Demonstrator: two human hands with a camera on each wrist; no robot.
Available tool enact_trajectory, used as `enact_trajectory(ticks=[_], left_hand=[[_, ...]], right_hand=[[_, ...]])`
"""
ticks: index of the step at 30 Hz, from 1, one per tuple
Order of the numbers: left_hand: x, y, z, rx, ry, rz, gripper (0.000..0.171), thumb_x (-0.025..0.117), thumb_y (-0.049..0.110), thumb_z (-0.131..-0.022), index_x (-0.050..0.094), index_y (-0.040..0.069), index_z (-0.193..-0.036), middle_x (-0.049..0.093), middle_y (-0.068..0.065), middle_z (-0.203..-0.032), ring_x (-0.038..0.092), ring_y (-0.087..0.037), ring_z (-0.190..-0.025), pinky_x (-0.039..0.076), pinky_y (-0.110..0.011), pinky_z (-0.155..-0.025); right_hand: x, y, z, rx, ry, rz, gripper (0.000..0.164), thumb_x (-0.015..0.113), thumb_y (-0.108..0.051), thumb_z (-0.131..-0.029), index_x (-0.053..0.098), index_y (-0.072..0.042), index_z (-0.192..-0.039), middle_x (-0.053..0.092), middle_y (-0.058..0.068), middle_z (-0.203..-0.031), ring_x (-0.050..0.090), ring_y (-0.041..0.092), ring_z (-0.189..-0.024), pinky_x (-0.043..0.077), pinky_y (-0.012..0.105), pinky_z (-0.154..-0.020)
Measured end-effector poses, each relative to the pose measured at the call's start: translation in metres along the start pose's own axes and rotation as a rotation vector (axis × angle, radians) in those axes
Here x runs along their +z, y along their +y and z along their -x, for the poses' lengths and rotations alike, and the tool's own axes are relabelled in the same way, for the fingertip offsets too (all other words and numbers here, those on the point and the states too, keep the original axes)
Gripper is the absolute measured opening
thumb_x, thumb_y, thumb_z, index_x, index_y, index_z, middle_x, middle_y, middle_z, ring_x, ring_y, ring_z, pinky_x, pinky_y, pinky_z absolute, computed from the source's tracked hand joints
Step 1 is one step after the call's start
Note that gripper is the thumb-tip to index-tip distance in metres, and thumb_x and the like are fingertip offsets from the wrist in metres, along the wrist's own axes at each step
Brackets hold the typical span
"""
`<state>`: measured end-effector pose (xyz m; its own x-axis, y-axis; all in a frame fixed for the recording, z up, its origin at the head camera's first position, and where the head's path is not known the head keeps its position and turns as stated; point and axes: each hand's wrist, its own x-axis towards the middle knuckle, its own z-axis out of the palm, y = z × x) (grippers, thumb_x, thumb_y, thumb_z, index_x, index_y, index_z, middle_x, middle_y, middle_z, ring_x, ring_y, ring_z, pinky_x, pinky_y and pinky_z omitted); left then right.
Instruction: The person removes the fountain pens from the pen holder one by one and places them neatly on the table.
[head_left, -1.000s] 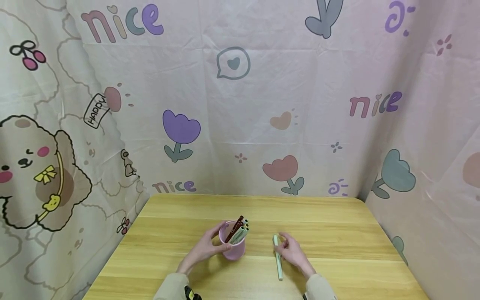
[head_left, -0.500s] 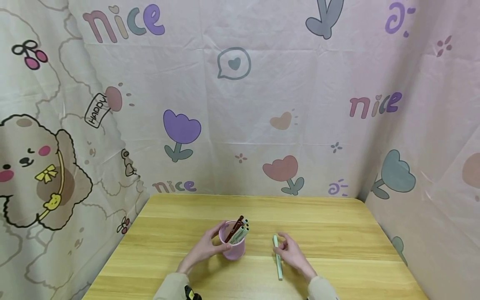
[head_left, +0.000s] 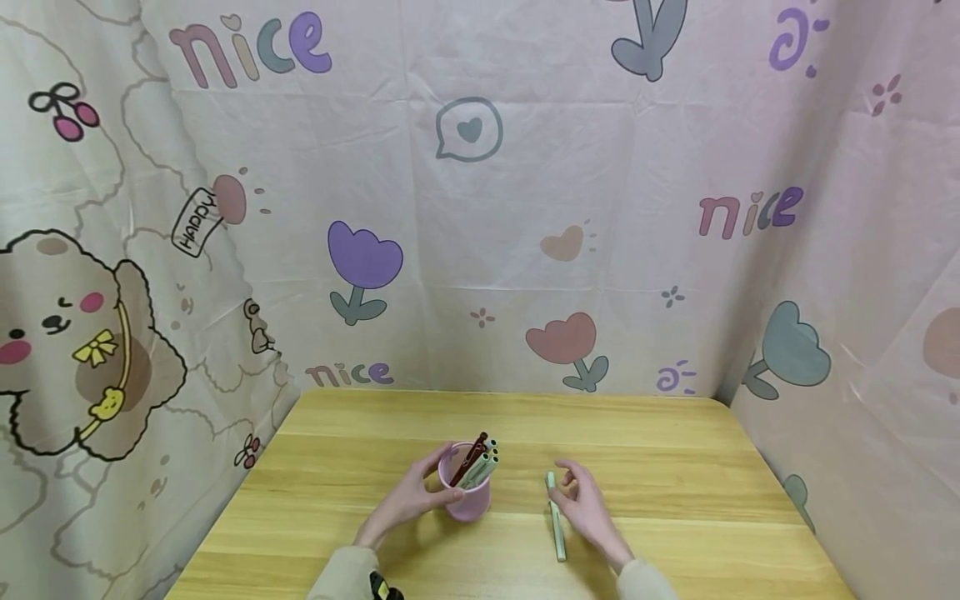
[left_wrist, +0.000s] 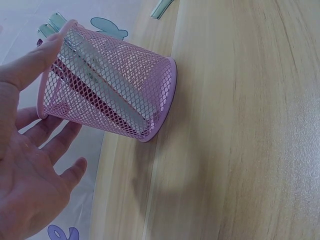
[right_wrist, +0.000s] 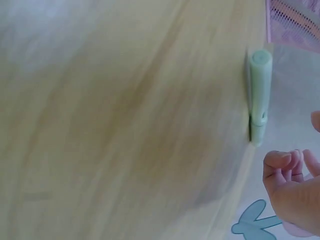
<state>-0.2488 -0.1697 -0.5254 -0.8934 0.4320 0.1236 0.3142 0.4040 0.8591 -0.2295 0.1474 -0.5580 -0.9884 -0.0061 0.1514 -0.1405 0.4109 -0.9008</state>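
Observation:
My left hand (head_left: 408, 496) grips the rim of a pink mesh pen holder (head_left: 470, 505), which stands on the table. In the left wrist view the thumb presses the near side of the rim of this holder (left_wrist: 107, 82), while fingers reach behind it. Inside lean dark red pens (head_left: 468, 463) and several pale green pens (head_left: 489, 459). Right of the holder, one pale green pen (head_left: 558, 535) lies on the table. My right hand (head_left: 590, 512) hovers over its upper part, fingers loosely bent. In the right wrist view that hand (right_wrist: 292, 192) is apart from the pen (right_wrist: 260, 90).
The wooden table (head_left: 652, 450) has a light yellow grain. Behind it and along both sides hangs a patterned cloth (head_left: 480, 217) with flowers, words and a cartoon bear.
My right hand has shifted slightly, and its fingers have lifted and spread a little above the pen. The left hand, the holder and the lying pen stay in place.

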Motion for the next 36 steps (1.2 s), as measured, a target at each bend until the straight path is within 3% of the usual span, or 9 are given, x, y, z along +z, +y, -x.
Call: enact_trajectory(ticks=[5,12,19,25,28,36], left_hand=[[0.001,0.0,0.0,-0.007,0.003,0.006,0.091,0.078,0.023,-0.087,0.026,-0.005,-0.156,0.039,-0.026,-0.157,0.034,-0.054,-0.144,0.021,-0.076,-0.116],[0.0,0.002,-0.001,-0.01,0.0,0.005,0.091,0.078,0.023,-0.087,0.025,-0.007,-0.155,0.038,-0.028,-0.157,0.034,-0.055,-0.144,0.023,-0.076,-0.116],[0.0,0.004,0.0,-0.009,-0.002,0.015,0.09,0.078,0.021,-0.087,0.026,-0.007,-0.155,0.039,-0.028,-0.157,0.034,-0.055,-0.144,0.022,-0.076,-0.116],[0.0,0.003,0.0,-0.011,-0.001,0.014,0.091,0.078,0.021,-0.087,0.025,-0.007,-0.155,0.038,-0.027,-0.157,0.034,-0.055,-0.144,0.022,-0.077,-0.116],[0.001,0.001,0.0,-0.015,-0.002,0.013,0.093,0.078,0.024,-0.087,0.023,-0.007,-0.155,0.037,-0.027,-0.158,0.033,-0.055,-0.144,0.021,-0.077,-0.116],[0.002,-0.001,0.001,-0.027,0.005,0.026,0.094,0.078,0.028,-0.087,0.024,-0.005,-0.156,0.036,-0.027,-0.158,0.033,-0.055,-0.145,0.021,-0.077,-0.116]], right_hand=[[0.002,-0.011,0.002,-0.03,0.021,-0.054,0.046,0.073,0.0,-0.084,0.059,0.003,-0.128,0.055,0.015,-0.1,0.042,0.003,-0.064,0.037,0.013,-0.054],[0.006,-0.022,0.003,-0.052,0.013,-0.099,0.041,0.072,0.0,-0.085,0.062,0.002,-0.124,0.058,0.017,-0.103,0.048,0.005,-0.071,0.042,0.012,-0.057],[0.012,-0.028,0.003,-0.053,-0.021,-0.139,0.029,0.071,-0.002,-0.087,0.065,-0.005,-0.115,0.061,0.018,-0.105,0.052,0.004,-0.077,0.048,0.014,-0.061],[0.017,-0.039,0.004,-0.08,-0.081,-0.185,0.028,0.072,-0.006,-0.089,0.065,-0.003,-0.116,0.064,0.016,-0.103,0.055,0.004,-0.077,0.05,0.014,-0.065],[0.022,-0.043,0.003,-0.12,-0.123,-0.161,0.03,0.07,-0.009,-0.091,0.065,-0.002,-0.12,0.066,0.015,-0.099,0.055,0.003,-0.073,0.05,0.013,-0.062],[0.04,-0.055,-0.006,-0.335,-0.161,-0.036,0.037,0.067,-0.013,-0.095,0.063,-0.004,-0.131,0.063,0.006,-0.084,0.048,-0.003,-0.065,0.048,0.015,-0.054]])
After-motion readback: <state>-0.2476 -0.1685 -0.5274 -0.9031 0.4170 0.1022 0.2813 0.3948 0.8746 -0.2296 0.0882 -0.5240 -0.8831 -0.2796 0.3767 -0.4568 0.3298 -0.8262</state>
